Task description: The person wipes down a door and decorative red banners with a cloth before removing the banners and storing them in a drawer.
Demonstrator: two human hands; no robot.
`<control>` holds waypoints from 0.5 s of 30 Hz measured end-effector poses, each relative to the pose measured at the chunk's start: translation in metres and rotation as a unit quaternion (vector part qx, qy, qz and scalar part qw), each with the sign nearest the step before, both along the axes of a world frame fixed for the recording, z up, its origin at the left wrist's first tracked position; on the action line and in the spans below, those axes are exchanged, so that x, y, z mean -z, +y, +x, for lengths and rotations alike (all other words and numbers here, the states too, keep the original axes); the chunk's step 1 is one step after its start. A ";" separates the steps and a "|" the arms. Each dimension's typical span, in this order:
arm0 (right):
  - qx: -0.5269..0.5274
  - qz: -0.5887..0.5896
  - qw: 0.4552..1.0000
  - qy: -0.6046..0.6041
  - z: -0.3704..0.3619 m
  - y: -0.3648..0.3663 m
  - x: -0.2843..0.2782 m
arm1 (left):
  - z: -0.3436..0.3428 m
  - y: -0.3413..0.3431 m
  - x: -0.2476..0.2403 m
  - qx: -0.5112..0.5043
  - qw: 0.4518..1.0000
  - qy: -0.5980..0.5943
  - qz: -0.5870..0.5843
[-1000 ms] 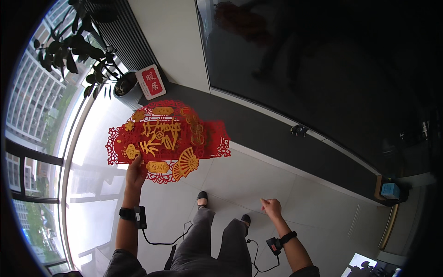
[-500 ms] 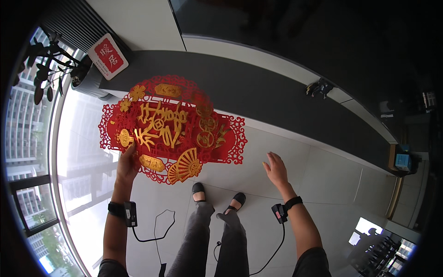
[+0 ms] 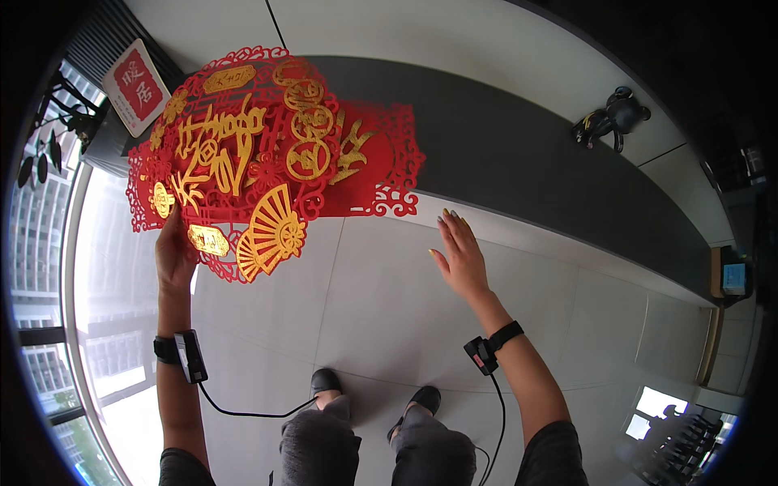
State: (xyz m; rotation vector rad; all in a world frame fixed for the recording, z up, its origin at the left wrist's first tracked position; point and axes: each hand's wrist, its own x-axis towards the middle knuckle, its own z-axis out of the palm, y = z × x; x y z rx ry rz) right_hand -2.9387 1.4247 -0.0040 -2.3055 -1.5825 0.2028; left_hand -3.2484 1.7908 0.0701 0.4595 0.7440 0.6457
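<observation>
A red paper-cut decoration (image 3: 243,182) with gold characters, coins, blossoms and a fan hangs from my left hand (image 3: 174,255). The fingers of that hand are closed on its lower left edge, and part of them is hidden by the decoration. It is built in layers: a rounded ornament lies over a wide red panel (image 3: 377,158) with lacy ends. My right hand (image 3: 462,251) is raised to the right of the decoration, apart from it. Its fingers are stretched out and nothing is in them.
A long dark grey cabinet top (image 3: 502,154) runs behind the decoration. On it a black bear figurine (image 3: 612,119) stands to the right, and a red and white sign (image 3: 136,87) leans at the left beside a potted plant (image 3: 77,121). A blue box (image 3: 733,279) sits far right.
The decoration and my left hand have moved up and to the left in the picture. My right hand has also shifted up and slightly left, its fingers still stretched out.
</observation>
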 end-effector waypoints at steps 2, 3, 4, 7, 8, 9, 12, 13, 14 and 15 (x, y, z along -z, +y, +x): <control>0.003 0.015 1.000 -0.008 -0.009 0.002 0.002 | -0.003 0.003 0.003 0.012 1.000 -0.010 0.004; 0.004 0.025 1.000 -0.018 -0.013 0.005 0.000 | -0.005 0.006 0.004 0.023 1.000 -0.021 0.001; 0.008 0.034 0.999 -0.017 -0.016 0.009 -0.003 | -0.008 0.009 0.006 0.044 0.998 -0.039 0.006; -0.011 0.020 0.997 -0.075 -0.018 0.013 -0.009 | 0.000 0.002 0.003 0.030 0.999 -0.045 0.007; -0.008 0.039 0.995 -0.087 -0.021 0.017 -0.005 | -0.001 0.008 0.007 0.072 0.992 -0.102 0.004; -0.005 0.048 0.994 -0.095 -0.025 0.023 0.000 | -0.002 0.010 0.012 0.040 0.995 -0.087 0.001; 0.113 0.078 0.988 -0.071 -0.032 0.039 0.015 | -0.003 0.011 0.013 0.053 0.993 -0.109 -0.001; 0.114 0.080 0.988 -0.071 -0.034 0.045 0.021 | -0.003 0.009 0.012 0.047 0.993 -0.107 0.000; 0.133 0.094 0.984 -0.077 -0.035 0.054 0.023 | -0.002 0.010 0.011 0.040 0.994 -0.107 0.001; 0.152 0.107 0.979 -0.083 -0.036 0.063 0.025 | -0.001 0.010 0.010 0.041 0.993 -0.107 0.004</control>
